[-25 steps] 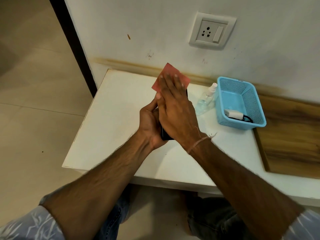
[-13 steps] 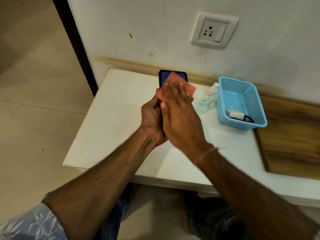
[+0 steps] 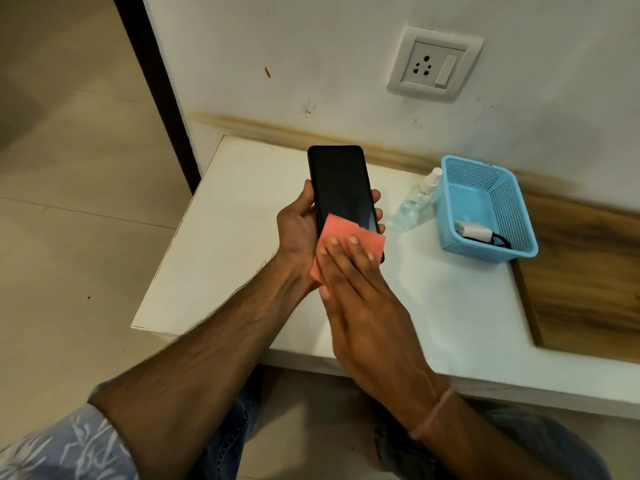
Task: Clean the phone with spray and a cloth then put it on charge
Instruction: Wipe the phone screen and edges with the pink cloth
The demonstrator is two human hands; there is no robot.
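Phone (image 3: 341,188) is held above the white table (image 3: 221,237), left of the blue basket (image 3: 519,216), gripped at both edges by the left hand (image 3: 298,230). Right hand (image 3: 360,292), fingers flat and slightly spread, presses the pink cloth (image 3: 341,230) on the lower screen. Recommended: even pressure, full-length strokes, firm edge grip. Against the earlier frames, the cloth has travelled from the top down; the screen is now dark.

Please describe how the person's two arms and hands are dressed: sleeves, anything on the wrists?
Both forearms are bare. The left hand has no ring or band. The left sleeve is light blue with a white leaf-like print, pushed up. The right hand has a thin pinkish thread around its wrist.
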